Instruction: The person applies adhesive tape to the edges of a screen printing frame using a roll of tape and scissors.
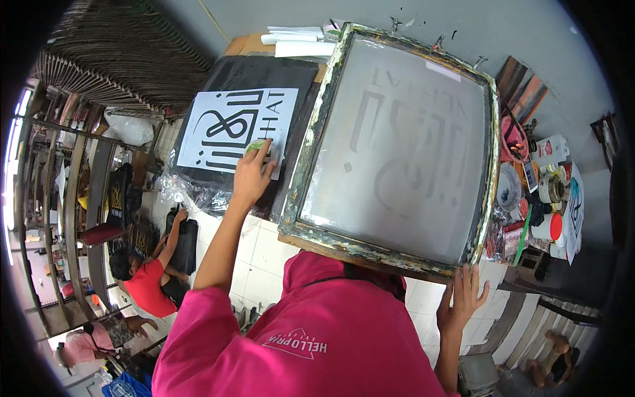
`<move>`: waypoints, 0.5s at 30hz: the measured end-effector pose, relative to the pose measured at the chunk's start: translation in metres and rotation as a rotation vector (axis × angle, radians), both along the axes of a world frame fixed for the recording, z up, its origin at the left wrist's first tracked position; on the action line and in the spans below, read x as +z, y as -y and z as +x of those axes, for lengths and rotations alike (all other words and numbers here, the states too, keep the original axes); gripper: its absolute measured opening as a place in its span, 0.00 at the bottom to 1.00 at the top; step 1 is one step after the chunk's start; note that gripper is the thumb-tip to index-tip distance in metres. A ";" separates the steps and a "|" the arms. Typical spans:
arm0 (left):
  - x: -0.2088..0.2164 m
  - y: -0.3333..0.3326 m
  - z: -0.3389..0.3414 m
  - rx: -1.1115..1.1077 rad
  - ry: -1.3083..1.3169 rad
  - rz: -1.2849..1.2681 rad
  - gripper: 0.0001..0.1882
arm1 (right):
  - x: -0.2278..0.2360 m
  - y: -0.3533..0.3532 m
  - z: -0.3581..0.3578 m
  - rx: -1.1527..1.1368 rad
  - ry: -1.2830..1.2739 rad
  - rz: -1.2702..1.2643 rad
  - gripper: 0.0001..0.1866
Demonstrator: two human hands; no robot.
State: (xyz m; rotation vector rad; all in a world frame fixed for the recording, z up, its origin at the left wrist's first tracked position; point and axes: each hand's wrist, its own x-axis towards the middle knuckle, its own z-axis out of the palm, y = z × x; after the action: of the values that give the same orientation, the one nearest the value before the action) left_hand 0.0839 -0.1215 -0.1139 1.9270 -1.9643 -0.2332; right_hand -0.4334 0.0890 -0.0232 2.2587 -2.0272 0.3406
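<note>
My left hand (253, 177) reaches over a white sheet (190, 142) with black lettering on it, which lies on a black flat surface (228, 74). Its fingers are closed on a small green round thing (254, 145), partly hidden under them; I cannot make out its kind. To the right, a large screen-printing frame (314, 145) with paint-stained edges slopes up, its pale mesh showing the same lettering faintly. At the frame's near right corner, my right hand (464, 296) touches the edge with its fingers stretched out and thumb apart.
Folded clear plastic (188, 193) hangs by the black surface. White paper rolls (304, 49) lie behind it. Tubs, including a white one with a red lid (548, 227), crowd the right side. At left, a person in red (151, 286) handles black cloth near tall racks (69, 198).
</note>
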 end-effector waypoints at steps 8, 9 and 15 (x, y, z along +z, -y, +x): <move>-0.014 0.021 0.022 0.142 -0.216 0.055 0.16 | 0.012 0.038 0.033 -0.042 0.271 -0.137 0.16; 0.001 0.014 0.020 0.184 -0.339 0.029 0.16 | 0.016 0.039 0.040 -0.072 0.372 -0.153 0.15; 0.165 -0.061 -0.051 0.061 -0.659 0.151 0.15 | 0.050 0.079 0.107 0.075 0.620 -0.128 0.13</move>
State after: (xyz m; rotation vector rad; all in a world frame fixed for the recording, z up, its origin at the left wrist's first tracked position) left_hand 0.0326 -0.0609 0.0508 1.6901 -1.4751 -0.8936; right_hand -0.3266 0.0097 0.0266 2.3457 -2.0710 1.2730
